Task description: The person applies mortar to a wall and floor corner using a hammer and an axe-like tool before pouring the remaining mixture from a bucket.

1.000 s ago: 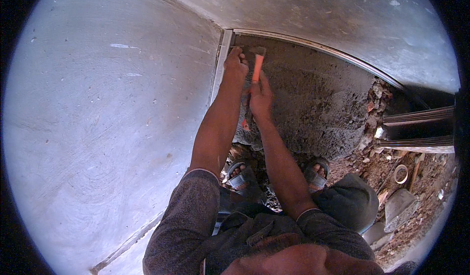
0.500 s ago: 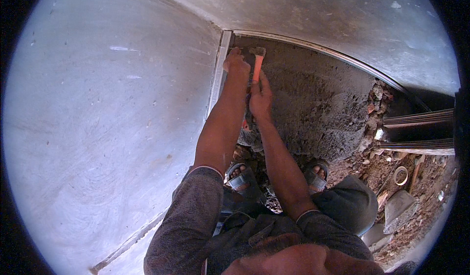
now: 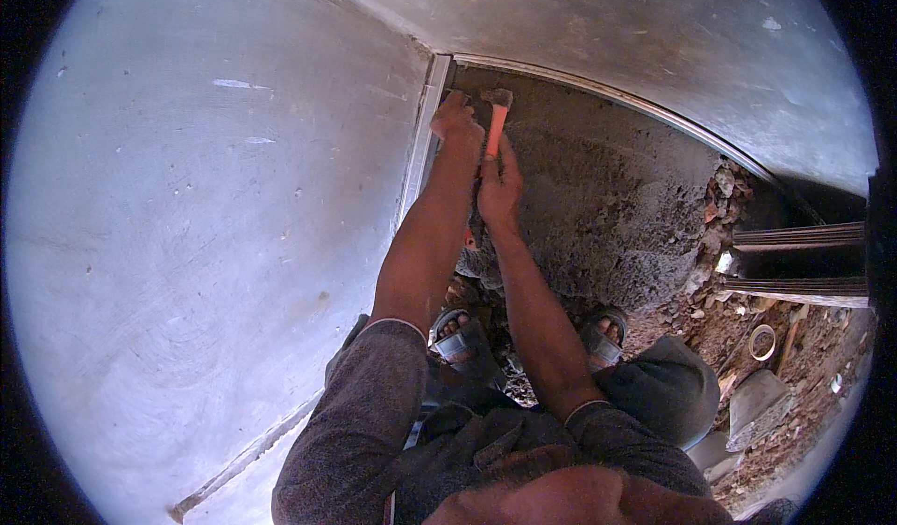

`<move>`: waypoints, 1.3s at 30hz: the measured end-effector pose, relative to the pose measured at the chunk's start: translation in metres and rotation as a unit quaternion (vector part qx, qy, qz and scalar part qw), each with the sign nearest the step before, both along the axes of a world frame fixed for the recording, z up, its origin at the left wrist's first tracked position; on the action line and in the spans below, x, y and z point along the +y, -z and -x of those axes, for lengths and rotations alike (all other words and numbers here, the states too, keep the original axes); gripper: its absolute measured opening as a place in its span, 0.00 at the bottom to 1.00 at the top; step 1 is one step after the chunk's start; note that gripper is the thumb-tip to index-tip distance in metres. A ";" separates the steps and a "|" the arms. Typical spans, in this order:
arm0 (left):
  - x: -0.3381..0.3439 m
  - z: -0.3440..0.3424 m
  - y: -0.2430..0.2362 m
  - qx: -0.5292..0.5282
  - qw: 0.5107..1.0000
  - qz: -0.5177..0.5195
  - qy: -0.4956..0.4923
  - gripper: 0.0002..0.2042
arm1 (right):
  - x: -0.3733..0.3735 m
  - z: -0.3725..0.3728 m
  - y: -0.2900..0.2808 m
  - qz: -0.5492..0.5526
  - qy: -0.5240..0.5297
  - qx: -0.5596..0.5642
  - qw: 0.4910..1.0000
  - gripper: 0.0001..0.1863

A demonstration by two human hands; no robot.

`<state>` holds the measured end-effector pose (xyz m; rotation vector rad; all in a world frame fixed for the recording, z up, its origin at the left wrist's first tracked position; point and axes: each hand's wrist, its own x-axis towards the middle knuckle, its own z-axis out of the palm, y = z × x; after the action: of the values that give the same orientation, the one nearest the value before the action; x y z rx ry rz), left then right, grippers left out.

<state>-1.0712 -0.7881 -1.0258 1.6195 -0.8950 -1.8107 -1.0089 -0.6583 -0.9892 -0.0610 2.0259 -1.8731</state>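
Observation:
My right hand (image 3: pixel 500 193) is closed round the orange handle of a hammer (image 3: pixel 496 133). The hammer's dark head points away from me, just to the right of my left hand (image 3: pixel 455 117). The left hand's fingers are pinched together close to the corner, beside a pale metal channel (image 3: pixel 423 137) that runs along the foot of the left wall. Whatever lies between those fingers is too small or hidden to name. Below both hands spreads a rough grey mortar surface (image 3: pixel 607 179).
Smooth grey walls rise at the left (image 3: pixel 187 198) and the far side (image 3: pixel 635 30). A second metal strip (image 3: pixel 645 114) edges the far wall. To the right lie stacked dark ribbed panels (image 3: pixel 799 237), a pale ring (image 3: pixel 762 342) and broken rubble. My sandalled feet stand on debris.
The whole view has shifted very slightly. Both hands and the hammer keep almost the same places beside the corner.

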 end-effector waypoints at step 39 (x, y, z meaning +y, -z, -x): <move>-0.028 -0.015 0.009 0.088 0.992 -0.087 -0.035 0.04 | -0.017 -0.018 -0.009 0.058 -0.023 -0.085 0.994 0.23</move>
<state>-1.0559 -0.8159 -1.0351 1.5425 -0.6085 -1.9925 -0.9910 -0.6753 -0.9806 0.0213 1.7886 -1.8970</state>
